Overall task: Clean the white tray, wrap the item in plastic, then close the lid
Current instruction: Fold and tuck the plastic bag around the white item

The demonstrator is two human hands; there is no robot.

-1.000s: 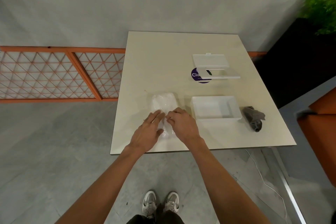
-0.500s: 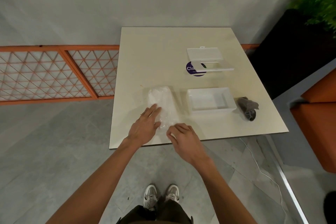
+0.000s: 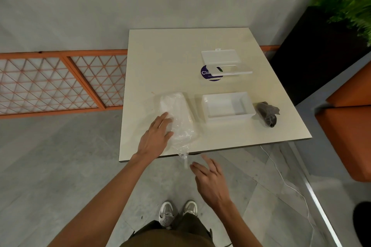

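left hand (image 3: 155,138): flat, palm down, fingers spread on the near-left side of the plastic-wrapped item (image 3: 177,115); pressing, not pinching
right hand (image 3: 210,178): off the table, just past the near edge, fingers loosely spread and holding nothing
plastic-wrapped item: white block under clear film on the near-left part of the table (image 3: 170,50), long axis running away from the body, slightly slanted
plastic tail (image 3: 185,158): twisted loose end of film hanging over the near table edge, just left of the right fingertips
white tray (image 3: 227,107): empty, open side up, just right of the wrapped item, long axis across the table
grey cloth (image 3: 268,113): crumpled, just right of the tray
lid (image 3: 225,63): white hinged lid frame, flap raised, at the far side behind the tray, partly covering a purple sticker (image 3: 206,73)
step in hand: likely finishing the wrap, tray looks already wiped
key relation: tail lies nearest the right hand, to its left and a little forward; wrapped block lies beyond that, pinned by the left
next move, as a guess: right hand takes the tail and tucks it while the left steadies
risk: film slipping loose if the left lifts early
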